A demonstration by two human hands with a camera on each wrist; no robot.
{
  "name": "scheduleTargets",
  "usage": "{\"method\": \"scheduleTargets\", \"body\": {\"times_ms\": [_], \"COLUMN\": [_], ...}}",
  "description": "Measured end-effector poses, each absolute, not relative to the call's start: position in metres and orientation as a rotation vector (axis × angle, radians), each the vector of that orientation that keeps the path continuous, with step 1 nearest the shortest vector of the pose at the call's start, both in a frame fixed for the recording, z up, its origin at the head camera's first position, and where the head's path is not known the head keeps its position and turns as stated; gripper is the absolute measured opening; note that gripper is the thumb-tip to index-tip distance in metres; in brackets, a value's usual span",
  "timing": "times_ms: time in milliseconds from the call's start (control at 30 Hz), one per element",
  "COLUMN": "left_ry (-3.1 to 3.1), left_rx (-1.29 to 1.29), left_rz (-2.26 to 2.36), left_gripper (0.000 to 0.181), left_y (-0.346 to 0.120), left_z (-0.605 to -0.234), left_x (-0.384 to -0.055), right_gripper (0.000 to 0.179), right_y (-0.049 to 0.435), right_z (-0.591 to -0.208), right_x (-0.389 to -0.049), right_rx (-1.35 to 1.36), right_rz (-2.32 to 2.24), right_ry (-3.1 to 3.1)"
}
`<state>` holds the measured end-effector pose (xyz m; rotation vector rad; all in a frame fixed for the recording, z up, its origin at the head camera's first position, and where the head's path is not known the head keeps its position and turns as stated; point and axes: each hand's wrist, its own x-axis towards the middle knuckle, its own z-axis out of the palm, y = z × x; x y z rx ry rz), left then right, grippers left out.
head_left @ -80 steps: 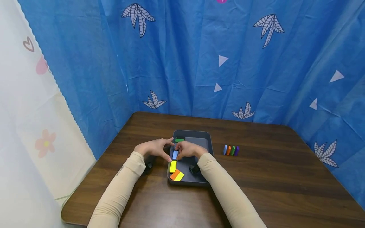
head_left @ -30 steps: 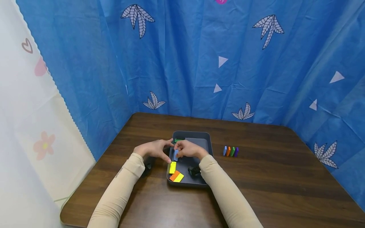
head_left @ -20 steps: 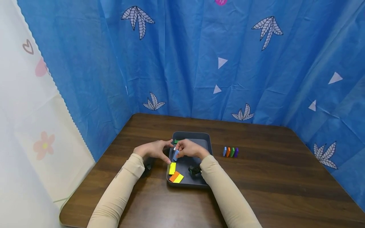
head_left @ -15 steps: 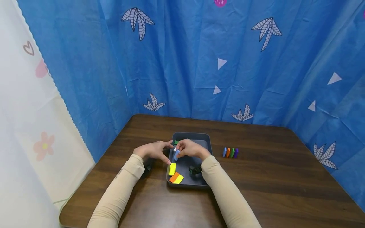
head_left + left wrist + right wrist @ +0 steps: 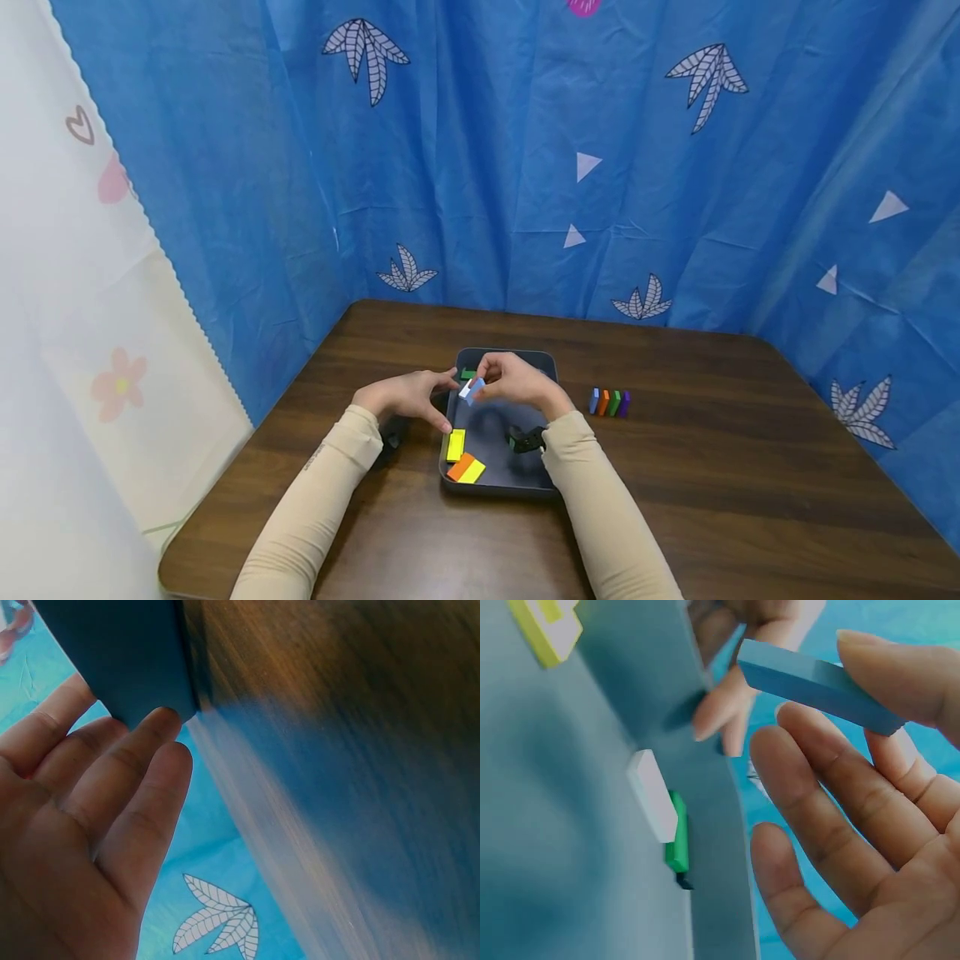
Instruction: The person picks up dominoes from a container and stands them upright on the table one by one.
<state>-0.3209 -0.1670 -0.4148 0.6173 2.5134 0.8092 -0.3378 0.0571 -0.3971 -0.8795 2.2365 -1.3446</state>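
My right hand [image 5: 522, 385] pinches a light blue domino [image 5: 817, 684] between thumb and fingers, tilted above the left part of a dark grey tray [image 5: 498, 492]. My left hand [image 5: 405, 395] stays at the tray's left side with thumb and fingers spread. In the left wrist view, its fingertips [image 5: 166, 724] touch the tray's outer wall. A white domino [image 5: 656, 796] and a green domino [image 5: 677, 838] lie inside by the wall. Nearer the front are a yellow domino [image 5: 455, 446], an orange one [image 5: 461, 466] and another yellow one [image 5: 472, 472].
To the tray's right, blue [image 5: 594, 401], orange [image 5: 603, 402], green [image 5: 614, 403] and purple [image 5: 625, 404] dominoes stand upright in a spaced row on the brown wooden table [image 5: 712, 467]. Blue curtains [image 5: 480, 167] hang behind the table.
My right hand has taken up the light blue domino from the tray and moved it up and slightly right. The white domino beneath came into view. The left hand has hardly moved.
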Motion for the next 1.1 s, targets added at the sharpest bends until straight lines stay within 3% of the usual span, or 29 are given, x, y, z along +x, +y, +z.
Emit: {"method": "scheduleTargets", "body": {"times_ms": [400,1100], "left_ry": [2.531,2.562], "left_rx": [0.604,0.58], "left_rz": [0.787,0.771], "left_gripper": [0.091,0.091], "left_y": [-0.164,-0.166], "left_z": [-0.415,-0.417], "left_x": [-0.323,-0.324], "right_gripper": [0.025,0.032], "right_y": [0.09,0.135], "right_z": [-0.385,-0.364], "right_x": [-0.33,-0.321], "right_rx": [-0.888,-0.826], "right_rz": [-1.719,-1.832], "right_ry": [2.171,2.376]}}
